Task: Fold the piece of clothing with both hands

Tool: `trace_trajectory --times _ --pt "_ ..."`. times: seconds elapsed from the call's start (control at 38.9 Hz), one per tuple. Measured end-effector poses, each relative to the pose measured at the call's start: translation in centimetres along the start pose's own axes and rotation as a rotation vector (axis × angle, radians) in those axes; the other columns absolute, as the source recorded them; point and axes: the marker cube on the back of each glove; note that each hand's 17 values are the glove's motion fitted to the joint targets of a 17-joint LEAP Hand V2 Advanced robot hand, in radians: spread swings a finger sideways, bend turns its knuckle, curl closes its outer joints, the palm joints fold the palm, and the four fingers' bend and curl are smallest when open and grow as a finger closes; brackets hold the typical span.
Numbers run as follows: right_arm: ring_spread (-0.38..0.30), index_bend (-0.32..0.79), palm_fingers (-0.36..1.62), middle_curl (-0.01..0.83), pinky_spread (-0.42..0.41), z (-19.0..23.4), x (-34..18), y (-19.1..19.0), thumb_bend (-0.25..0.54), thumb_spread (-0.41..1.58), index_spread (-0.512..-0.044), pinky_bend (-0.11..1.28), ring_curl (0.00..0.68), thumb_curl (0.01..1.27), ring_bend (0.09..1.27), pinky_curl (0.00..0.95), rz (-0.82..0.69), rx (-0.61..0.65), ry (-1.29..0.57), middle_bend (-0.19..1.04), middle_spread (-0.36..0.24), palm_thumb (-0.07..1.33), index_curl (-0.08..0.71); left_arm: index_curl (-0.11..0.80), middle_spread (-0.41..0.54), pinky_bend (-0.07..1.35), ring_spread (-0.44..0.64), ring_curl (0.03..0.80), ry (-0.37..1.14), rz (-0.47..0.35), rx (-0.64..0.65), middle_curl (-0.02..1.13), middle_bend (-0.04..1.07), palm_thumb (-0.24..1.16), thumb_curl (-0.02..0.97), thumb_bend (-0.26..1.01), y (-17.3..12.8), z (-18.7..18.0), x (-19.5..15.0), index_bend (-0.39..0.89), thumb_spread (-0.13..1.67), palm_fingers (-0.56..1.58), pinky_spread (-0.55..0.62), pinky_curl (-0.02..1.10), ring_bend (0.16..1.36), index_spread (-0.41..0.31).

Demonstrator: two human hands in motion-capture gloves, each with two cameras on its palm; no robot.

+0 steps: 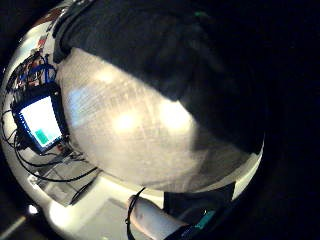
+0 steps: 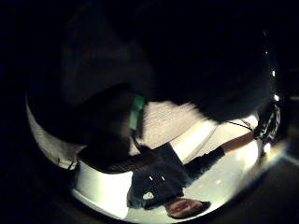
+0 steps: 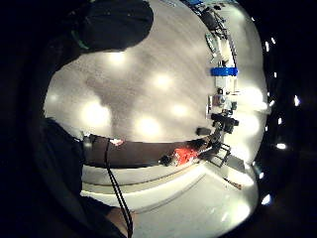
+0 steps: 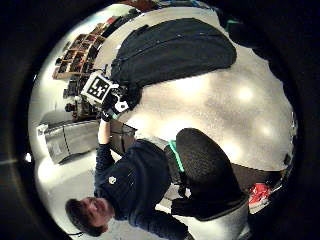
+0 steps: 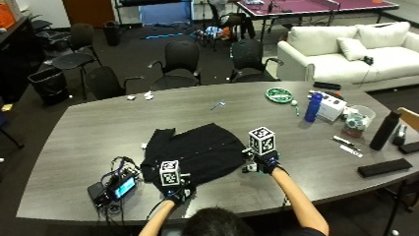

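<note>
A black garment [image 5: 196,152] lies spread on the grey table [image 5: 78,132], in front of the person. My left hand [image 5: 177,191] is at the garment's near left corner and seems to pinch its edge; dark cloth [image 1: 165,55] looms close to that palm. The right thumb side palm view shows the same left hand [image 4: 114,105] on the corner of the garment [image 4: 170,50]. My right hand [image 5: 264,161] hovers just off the garment's right edge, holding nothing. One of its fingers [image 4: 207,170] is relaxed above bare tabletop.
A small device with a lit screen [image 5: 114,187] and cables sits left of my left hand. A blue bottle [image 5: 314,107], a white box [image 5: 332,108], a green plate [image 5: 280,94], a black bottle [image 5: 383,130] and a black case [image 5: 384,168] stand to the right.
</note>
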Motion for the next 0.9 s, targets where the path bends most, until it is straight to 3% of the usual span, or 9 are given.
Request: trace_trajectory --times 0.08,0.1,0.13,0.31,0.44,0.54,0.69,0.8,0.9 --pt "-0.095 0.13 0.56 0.325 0.014 0.8 0.2 -0.9 -0.02 1.14 -0.321 0.46 0.35 0.31 0.49 0.349 0.003 -0.01 -0.004 0.18 -0.046 0.48 0.246 0.296 0.17 0.41 0.35 0.228 0.009 -0.004 0.072 0.32 0.3 0.37 0.327 0.05 -1.2 -0.6 -0.3 0.21 1.12 0.36 0.25 0.31 0.58 0.032" --pt "-0.095 0.13 0.56 0.325 0.014 1.0 0.3 -1.4 -0.02 1.14 -0.321 0.46 0.351 0.31 0.49 0.349 0.004 -0.012 -0.006 0.18 -0.046 0.48 0.246 0.317 0.117 0.45 0.26 0.229 0.009 -0.007 0.087 0.33 0.32 0.42 0.341 0.07 -1.5 -0.9 -0.4 0.25 1.14 0.57 0.16 0.32 0.56 -0.01" --pt "-0.095 0.13 0.56 0.326 0.013 1.3 0.4 -1.8 -0.019 1.15 -0.321 0.46 0.352 0.31 0.49 0.35 0.005 -0.013 -0.008 0.18 -0.046 0.48 0.247 0.314 0.088 0.45 0.22 0.214 0.007 -0.012 0.096 0.32 0.32 0.45 0.349 0.09 -1.7 -1.1 -0.5 0.24 1.16 0.63 0.11 0.31 0.54 -0.026" --pt "-0.095 0.12 0.55 0.331 0.013 0.9 -1.3 -3.9 -0.007 1.15 -0.322 0.46 0.357 0.33 0.49 0.355 -0.022 0.019 -0.015 0.18 -0.046 0.52 0.245 0.359 -0.056 0.43 -0.01 0.273 -0.031 -0.025 0.158 0.38 0.33 0.64 0.411 0.16 -2.8 -2.6 -0.4 0.23 1.18 0.87 -0.09 0.35 0.55 -0.121" --pt "-0.099 0.07 0.54 0.354 0.013 1.5 -2.8 -5.9 0.017 1.15 -0.35 0.47 0.365 0.36 0.51 0.358 -0.045 -0.026 -0.018 0.23 -0.066 0.61 0.215 0.396 -0.126 0.41 -0.12 0.295 0.061 -0.008 0.188 0.41 0.36 0.74 0.461 0.17 -3.3 -4.3 -0.3 0.25 1.1 1.06 -0.17 0.37 0.5 -0.171" --pt "-0.105 0.07 0.53 0.364 0.012 3.4 -3.0 -8.0 0.007 1.14 -0.366 0.48 0.367 0.37 0.52 0.361 0.058 -0.1 0.029 0.23 -0.074 0.63 0.2 0.421 -0.163 0.39 -0.17 0.318 0.13 0.016 0.199 0.44 0.36 0.79 0.505 0.15 -3.5 -5.8 -0.5 0.25 1.02 1.1 -0.21 0.39 0.47 -0.195" --pt "-0.152 0.01 0.56 0.383 -0.079 6.7 -3.7 -12.0 0.013 1.12 -0.355 0.56 0.394 0.41 0.59 0.376 0.1 -0.153 0.058 0.24 -0.102 0.71 0.153 0.444 -0.213 0.42 -0.24 0.356 0.221 0.058 0.138 0.48 0.37 0.82 0.557 0.12 -3.8 -7.1 -1.2 0.21 0.92 1.18 -0.25 0.42 0.49 -0.225" --pt "-0.167 0.04 0.51 0.398 -0.095 7.8 -3.7 -14.4 0.015 1.11 -0.355 0.57 0.41 0.43 0.61 0.385 0.094 -0.085 0.093 0.25 -0.112 0.75 0.141 0.459 -0.242 0.44 -0.27 0.375 0.278 0.074 0.113 0.49 0.37 0.81 0.582 0.09 -4.4 -7.4 -1.5 0.2 0.89 1.2 -0.27 0.44 0.5 -0.238" --pt "-0.178 0.15 0.57 0.409 -0.105 8.5 -3.8 -16.0 0.026 1.11 -0.327 0.53 0.401 0.46 0.57 0.371 0.083 -0.019 0.108 0.26 -0.132 0.81 0.173 0.473 -0.259 0.45 -0.28 0.391 0.328 0.084 0.095 0.5 0.38 0.82 0.608 0.07 -4.6 -7.4 -1.8 0.2 0.87 1.2 -0.28 0.46 0.5 -0.252"
